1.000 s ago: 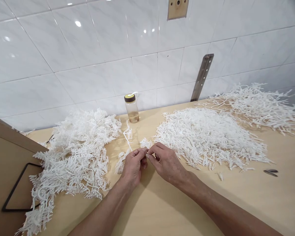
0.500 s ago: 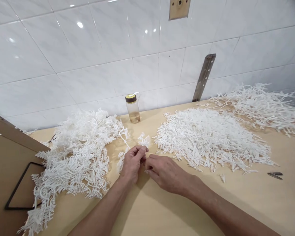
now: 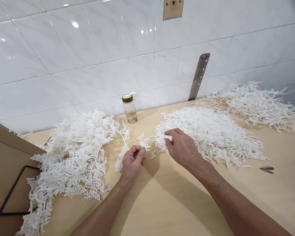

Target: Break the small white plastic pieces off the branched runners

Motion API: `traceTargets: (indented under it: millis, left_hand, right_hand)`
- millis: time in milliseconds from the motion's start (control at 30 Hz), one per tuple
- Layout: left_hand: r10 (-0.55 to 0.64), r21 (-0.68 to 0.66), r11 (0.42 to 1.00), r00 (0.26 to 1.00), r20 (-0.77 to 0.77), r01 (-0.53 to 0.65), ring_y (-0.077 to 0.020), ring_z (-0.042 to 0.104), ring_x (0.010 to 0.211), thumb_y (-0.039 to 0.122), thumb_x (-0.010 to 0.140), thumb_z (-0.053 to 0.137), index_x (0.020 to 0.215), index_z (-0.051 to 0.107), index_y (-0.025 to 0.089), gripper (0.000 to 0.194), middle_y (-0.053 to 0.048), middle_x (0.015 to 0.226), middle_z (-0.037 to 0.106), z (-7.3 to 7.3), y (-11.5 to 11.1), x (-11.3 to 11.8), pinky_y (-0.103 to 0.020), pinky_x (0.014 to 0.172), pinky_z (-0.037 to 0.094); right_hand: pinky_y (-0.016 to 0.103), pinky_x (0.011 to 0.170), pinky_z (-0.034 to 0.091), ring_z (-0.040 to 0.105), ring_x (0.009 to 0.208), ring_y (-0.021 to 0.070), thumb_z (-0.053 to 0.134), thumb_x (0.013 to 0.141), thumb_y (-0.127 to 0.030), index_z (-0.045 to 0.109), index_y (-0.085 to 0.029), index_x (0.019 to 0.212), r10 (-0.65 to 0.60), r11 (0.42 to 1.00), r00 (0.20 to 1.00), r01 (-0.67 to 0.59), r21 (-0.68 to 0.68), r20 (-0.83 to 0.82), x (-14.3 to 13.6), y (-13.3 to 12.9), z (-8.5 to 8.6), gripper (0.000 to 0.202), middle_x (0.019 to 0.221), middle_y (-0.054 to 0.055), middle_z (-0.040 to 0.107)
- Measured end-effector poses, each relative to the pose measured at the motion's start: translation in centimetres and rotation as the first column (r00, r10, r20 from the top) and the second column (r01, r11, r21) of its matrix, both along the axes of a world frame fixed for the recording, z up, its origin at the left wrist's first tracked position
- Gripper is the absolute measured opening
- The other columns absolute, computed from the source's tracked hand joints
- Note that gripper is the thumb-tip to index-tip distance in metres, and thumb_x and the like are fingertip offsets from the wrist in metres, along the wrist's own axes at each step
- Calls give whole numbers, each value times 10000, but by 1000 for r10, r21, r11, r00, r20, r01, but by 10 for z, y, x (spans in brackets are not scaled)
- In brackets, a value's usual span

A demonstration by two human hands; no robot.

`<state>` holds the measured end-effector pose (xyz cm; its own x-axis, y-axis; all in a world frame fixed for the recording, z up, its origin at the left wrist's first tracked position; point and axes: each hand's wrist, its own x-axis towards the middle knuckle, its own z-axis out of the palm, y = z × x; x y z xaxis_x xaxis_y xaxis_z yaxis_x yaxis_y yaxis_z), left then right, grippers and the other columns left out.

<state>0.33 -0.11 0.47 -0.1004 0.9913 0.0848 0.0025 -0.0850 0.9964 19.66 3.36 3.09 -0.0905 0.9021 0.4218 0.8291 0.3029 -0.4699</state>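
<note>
My left hand point(image 3: 133, 162) is closed in a pinch on a white branched plastic strand point(image 3: 124, 136), whose thin stem sticks up behind the knuckles. Another white branched tuft point(image 3: 143, 143) shows just past the fingertips; whether it belongs to the same strand I cannot tell. Over the left edge of a pile of short white pieces point(image 3: 211, 134) hovers my right hand point(image 3: 183, 147). Its thumb and index finger are apart, and nothing shows between them. A large heap of tangled white branched strands point(image 3: 76, 157) lies to the left of my left hand.
A clear bottle point(image 3: 130, 109) with a dark lid stands near the tiled wall. Looser white branches point(image 3: 258, 105) lie at the back right. Small metal snips point(image 3: 267, 169) rest on the right. A brown panel point(image 3: 9, 183) with a black frame stands at the left edge.
My right hand has moved away from my left hand, up and to the right over the pile of short pieces, and its fingers have parted. My left hand keeps its pinch.
</note>
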Motion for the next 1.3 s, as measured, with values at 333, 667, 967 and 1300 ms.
traceTargets:
  millis: [333, 667, 967, 1300]
  left_hand:
    - [-31, 132, 989, 965, -261, 67, -106, 476, 588, 358, 825, 659, 769, 644, 169, 198, -8, 684, 597, -10, -2, -2, -227, 564, 388]
    - [-60, 20, 998, 985, -164, 64, -106, 494, 530, 411, 788, 691, 756, 659, 160, 255, 12, 594, 560, -7, -1, 0, -231, 524, 397]
    - [-16, -159, 986, 963, 269, 60, -82, 478, 513, 415, 707, 778, 685, 630, 142, 311, 15, 572, 559, -3, 2, 1, -214, 529, 382]
    - [-11, -194, 979, 957, 290, 70, -73, 450, 505, 391, 653, 818, 690, 660, 149, 292, 27, 556, 533, 1, 3, -1, -208, 512, 351]
  right_hand:
    - [261, 496, 459, 542, 425, 98, 486, 919, -470, 645, -196, 881, 175, 885, 901, -321, -337, -397, -6, -9, 13, 319, 690, -12, 629]
    - [225, 432, 409, 542, 518, 109, 592, 828, -325, 615, -190, 782, 242, 812, 876, -418, -408, -417, -16, -11, -2, 145, 754, 23, 654]
    - [226, 462, 404, 512, 521, 101, 644, 784, -303, 583, -191, 726, 156, 836, 870, -369, -407, -467, -32, -17, -1, 141, 684, 2, 618]
    - [240, 466, 487, 545, 561, 107, 631, 835, -494, 612, -181, 842, 156, 727, 651, -585, -359, -743, -28, -10, -11, 313, 759, 6, 582]
